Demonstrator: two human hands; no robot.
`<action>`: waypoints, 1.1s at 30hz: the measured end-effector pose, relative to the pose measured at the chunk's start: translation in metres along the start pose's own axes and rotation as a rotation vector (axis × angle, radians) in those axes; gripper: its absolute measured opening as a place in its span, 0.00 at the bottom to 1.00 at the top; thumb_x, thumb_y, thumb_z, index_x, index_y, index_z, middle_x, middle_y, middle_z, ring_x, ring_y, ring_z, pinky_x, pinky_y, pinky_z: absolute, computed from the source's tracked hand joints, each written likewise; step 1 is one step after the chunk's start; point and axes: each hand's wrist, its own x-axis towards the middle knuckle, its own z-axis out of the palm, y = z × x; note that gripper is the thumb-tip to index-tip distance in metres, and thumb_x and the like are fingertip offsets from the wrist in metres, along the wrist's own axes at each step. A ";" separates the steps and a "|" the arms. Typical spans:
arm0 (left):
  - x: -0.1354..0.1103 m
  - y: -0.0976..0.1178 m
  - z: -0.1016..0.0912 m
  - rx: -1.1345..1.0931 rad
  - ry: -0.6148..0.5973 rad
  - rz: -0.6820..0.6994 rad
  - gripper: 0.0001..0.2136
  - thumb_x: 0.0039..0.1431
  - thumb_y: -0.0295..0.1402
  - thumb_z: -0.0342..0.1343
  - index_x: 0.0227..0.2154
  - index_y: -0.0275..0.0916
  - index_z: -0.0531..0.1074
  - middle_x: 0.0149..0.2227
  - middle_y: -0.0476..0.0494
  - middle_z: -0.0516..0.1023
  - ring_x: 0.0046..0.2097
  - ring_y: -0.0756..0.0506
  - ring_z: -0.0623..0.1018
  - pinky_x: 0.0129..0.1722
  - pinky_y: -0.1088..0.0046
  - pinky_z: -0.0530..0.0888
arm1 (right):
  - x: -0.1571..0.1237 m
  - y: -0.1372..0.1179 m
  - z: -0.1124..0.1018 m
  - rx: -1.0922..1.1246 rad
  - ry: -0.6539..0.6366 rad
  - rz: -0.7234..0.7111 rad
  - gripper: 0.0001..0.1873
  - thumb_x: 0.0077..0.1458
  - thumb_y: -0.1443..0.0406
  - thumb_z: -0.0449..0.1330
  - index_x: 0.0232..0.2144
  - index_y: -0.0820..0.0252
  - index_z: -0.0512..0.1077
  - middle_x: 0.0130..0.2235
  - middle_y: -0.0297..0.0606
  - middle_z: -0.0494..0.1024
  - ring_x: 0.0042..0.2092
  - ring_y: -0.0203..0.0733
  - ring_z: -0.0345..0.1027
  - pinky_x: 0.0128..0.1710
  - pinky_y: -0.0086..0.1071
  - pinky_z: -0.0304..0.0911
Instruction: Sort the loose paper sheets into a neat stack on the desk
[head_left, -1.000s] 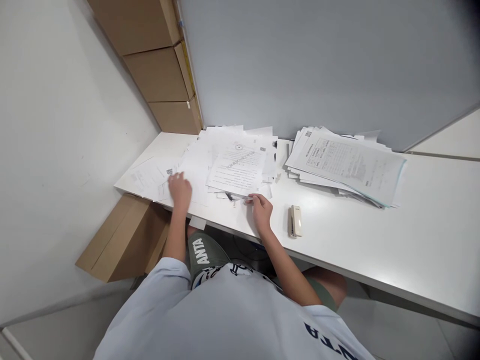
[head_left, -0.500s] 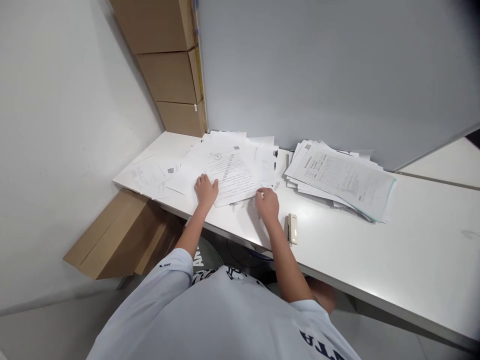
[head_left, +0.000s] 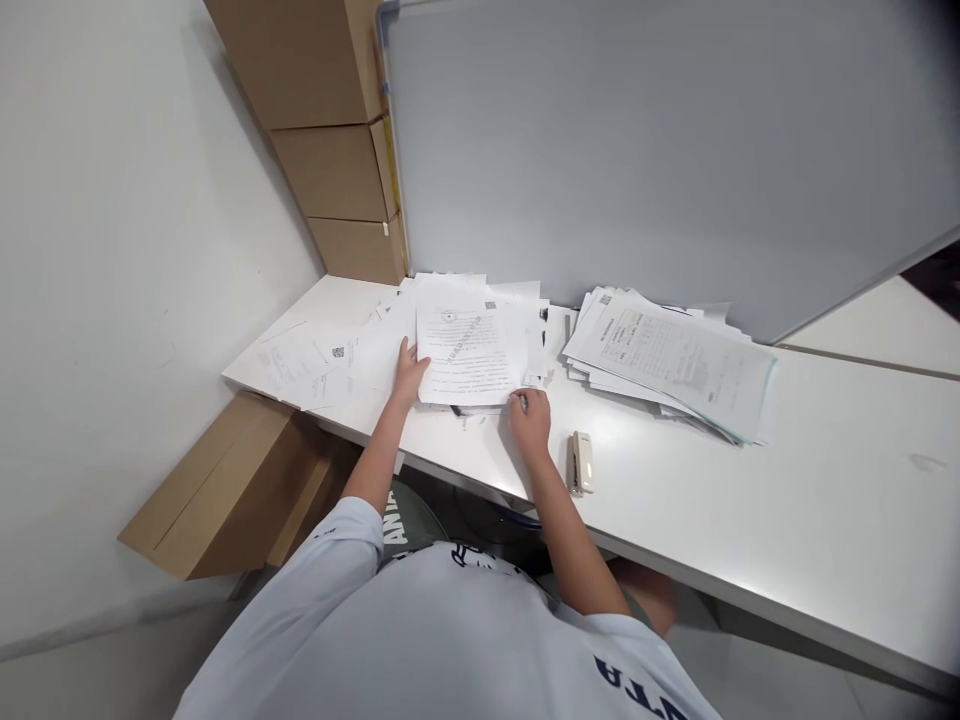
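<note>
Left hand (head_left: 409, 375) and right hand (head_left: 529, 422) held apart, both at the near side of the loose white paper spread (head_left: 375, 365) on the white laminate surface (head_left: 750, 500). Printed white sheet (head_left: 469, 355) lay uppermost, flat, near the middle of the spread and not lifted. Left hand placed against the sheet's left edge. Right hand curled at the lower right corner; grip on paper not determinable. Beige metal stapler (head_left: 581, 462) lay just beside right hand. Fanned stack of printed white forms (head_left: 667, 360) lay farther right, apart from the spread.
</note>
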 end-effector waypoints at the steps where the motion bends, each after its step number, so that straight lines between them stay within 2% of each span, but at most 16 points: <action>1: 0.000 0.002 -0.001 -0.083 -0.017 -0.044 0.36 0.57 0.27 0.57 0.67 0.40 0.50 0.64 0.34 0.64 0.60 0.41 0.72 0.56 0.64 0.72 | 0.000 0.000 0.000 0.016 0.002 0.011 0.09 0.52 0.59 0.50 0.29 0.56 0.68 0.38 0.42 0.72 0.44 0.47 0.63 0.49 0.42 0.59; 5: -0.006 0.006 -0.005 -0.244 -0.197 -0.201 0.26 0.53 0.32 0.62 0.55 0.31 0.69 0.51 0.30 0.78 0.51 0.36 0.79 0.52 0.58 0.75 | -0.001 -0.002 -0.001 0.070 0.001 0.067 0.11 0.53 0.58 0.50 0.29 0.57 0.68 0.37 0.40 0.73 0.42 0.45 0.65 0.46 0.40 0.60; 8: -0.014 0.006 -0.009 -0.231 -0.229 -0.198 0.21 0.50 0.33 0.66 0.47 0.32 0.74 0.47 0.32 0.80 0.50 0.35 0.79 0.52 0.59 0.76 | -0.003 -0.004 -0.002 0.097 0.025 0.130 0.17 0.55 0.56 0.49 0.40 0.58 0.69 0.38 0.40 0.74 0.41 0.45 0.66 0.43 0.39 0.60; 11: -0.029 0.008 -0.011 -0.179 -0.133 -0.161 0.18 0.50 0.35 0.66 0.43 0.32 0.76 0.46 0.33 0.81 0.49 0.35 0.80 0.51 0.59 0.76 | -0.004 -0.004 -0.003 0.126 0.043 0.200 0.25 0.55 0.53 0.50 0.51 0.59 0.65 0.39 0.40 0.74 0.37 0.44 0.67 0.40 0.37 0.61; 14: -0.052 0.011 -0.010 -0.101 0.039 -0.200 0.15 0.53 0.38 0.65 0.38 0.31 0.77 0.45 0.31 0.81 0.50 0.33 0.79 0.51 0.56 0.76 | -0.002 -0.001 -0.004 0.153 0.010 0.245 0.28 0.52 0.53 0.53 0.53 0.57 0.65 0.43 0.42 0.75 0.39 0.44 0.68 0.42 0.38 0.62; 17: -0.080 0.009 -0.006 -0.119 0.101 -0.221 0.16 0.56 0.40 0.62 0.42 0.32 0.77 0.48 0.32 0.80 0.54 0.33 0.77 0.54 0.56 0.74 | -0.003 0.002 -0.007 0.178 -0.045 0.280 0.28 0.47 0.55 0.58 0.51 0.56 0.68 0.43 0.42 0.75 0.43 0.47 0.69 0.44 0.40 0.63; 20: -0.111 0.000 -0.008 -0.254 -0.003 -0.233 0.20 0.57 0.40 0.60 0.50 0.35 0.74 0.51 0.35 0.79 0.58 0.35 0.74 0.58 0.57 0.72 | -0.016 -0.003 -0.014 0.253 -0.046 0.354 0.28 0.46 0.56 0.60 0.51 0.55 0.68 0.47 0.43 0.74 0.49 0.49 0.68 0.47 0.41 0.63; 22: -0.133 -0.008 -0.013 -0.303 -0.015 -0.222 0.23 0.55 0.40 0.61 0.52 0.36 0.72 0.52 0.36 0.79 0.59 0.35 0.73 0.59 0.57 0.71 | -0.035 -0.011 -0.021 0.361 -0.054 0.433 0.29 0.48 0.54 0.59 0.53 0.55 0.66 0.48 0.43 0.73 0.48 0.48 0.68 0.45 0.40 0.65; 25: -0.166 -0.020 -0.018 -0.307 0.111 -0.189 0.26 0.54 0.40 0.62 0.55 0.39 0.70 0.53 0.38 0.77 0.59 0.37 0.73 0.59 0.57 0.70 | -0.073 -0.025 -0.031 0.600 -0.153 0.497 0.27 0.52 0.49 0.58 0.50 0.54 0.65 0.46 0.41 0.74 0.43 0.45 0.70 0.40 0.38 0.67; 27: -0.188 -0.027 -0.016 -0.312 0.175 -0.201 0.27 0.55 0.42 0.62 0.57 0.42 0.68 0.55 0.41 0.76 0.60 0.38 0.73 0.59 0.57 0.71 | -0.099 -0.035 -0.034 0.734 -0.223 0.523 0.21 0.54 0.49 0.57 0.44 0.54 0.66 0.44 0.39 0.75 0.41 0.44 0.71 0.40 0.38 0.69; 30: -0.216 -0.038 -0.005 -0.327 0.152 -0.278 0.27 0.56 0.44 0.61 0.58 0.45 0.67 0.56 0.42 0.75 0.61 0.38 0.71 0.59 0.58 0.72 | -0.126 -0.046 -0.035 0.770 -0.229 0.575 0.15 0.53 0.52 0.59 0.38 0.53 0.66 0.41 0.37 0.76 0.41 0.43 0.71 0.41 0.38 0.69; 33: -0.232 -0.047 0.005 -0.384 0.041 -0.451 0.28 0.53 0.44 0.63 0.56 0.42 0.69 0.55 0.39 0.76 0.60 0.37 0.72 0.56 0.57 0.74 | -0.132 -0.050 -0.035 0.715 -0.166 0.535 0.15 0.51 0.58 0.60 0.41 0.54 0.68 0.45 0.38 0.76 0.46 0.44 0.70 0.47 0.40 0.67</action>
